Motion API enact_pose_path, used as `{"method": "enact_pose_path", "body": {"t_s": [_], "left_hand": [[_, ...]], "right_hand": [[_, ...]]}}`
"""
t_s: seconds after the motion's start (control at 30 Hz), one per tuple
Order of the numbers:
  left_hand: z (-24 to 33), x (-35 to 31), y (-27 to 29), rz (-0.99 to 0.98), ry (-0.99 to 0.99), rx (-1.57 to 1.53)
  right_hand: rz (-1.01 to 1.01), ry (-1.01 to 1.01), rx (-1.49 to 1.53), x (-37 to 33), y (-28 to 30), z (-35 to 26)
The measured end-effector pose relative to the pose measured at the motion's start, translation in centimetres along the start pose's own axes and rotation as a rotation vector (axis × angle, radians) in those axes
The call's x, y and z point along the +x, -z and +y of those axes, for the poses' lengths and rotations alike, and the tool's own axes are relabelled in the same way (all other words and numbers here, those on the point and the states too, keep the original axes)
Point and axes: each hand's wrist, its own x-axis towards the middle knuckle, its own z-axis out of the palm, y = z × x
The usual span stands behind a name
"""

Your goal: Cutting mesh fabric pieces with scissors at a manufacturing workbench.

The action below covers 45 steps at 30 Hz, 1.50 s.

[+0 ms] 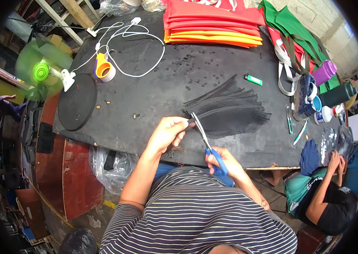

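My left hand (169, 132) pinches the end of a black strip (191, 122), its thumb and fingers pressed together. In my right hand (227, 162) is a pair of scissors (203, 134) with blue handles, my fingers in the loops. The scissor blades point up and left and lie at the strip, right beside my left fingertips. Whether the blades are parted or closed is hard to make out. Just beyond the blades, a fanned pile of black mesh fabric (234, 112) lies on the dark table (140, 99).
Small black scraps (193, 63) dot the table's far middle. A coil of black webbing (77, 101), a tape dispenser (104, 70) and a white cable (162, 55) lie left. Red and orange fabric (212, 25) is stacked behind. A green lighter (254, 79) lies right; another person (327, 197) sits lower right.
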Motion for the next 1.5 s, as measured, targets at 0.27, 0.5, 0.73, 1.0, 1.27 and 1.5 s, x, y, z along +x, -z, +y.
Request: {"method": "enact_pose_path", "body": {"t_s": [0.27, 0.5, 0.73, 1.0, 1.27, 1.5], "left_hand": [[0.1, -0.1, 0.0, -0.013, 0.003, 0.01], [0.6, -0.5, 0.0, -0.009, 0.033, 0.001], [1.0, -0.6, -0.1, -0.017, 0.03, -0.005], [0.5, -0.4, 0.3, -0.038, -0.002, -0.008], [-0.3, 0.1, -1.1, -0.08, -0.475, 0.313], [2.9, -0.8, -5.0, -0.063, -0.658, 0.572]], "right_hand": [[0.033, -0.012, -0.055, 0.2, -0.2, -0.2], [-0.035, 0.081, 0.005, 0.1, -0.2, 0.0], [-0.011, 0.038, -0.006, 0.3, 0.0, -0.2], [0.081, 0.028, -0.103, -0.1, -0.4, -1.0], [0.186, 0.511, -0.002, 1.7, -0.1, -3.0], [0.383, 0.585, -0.132, 2.5, -0.2, -5.8]]}}
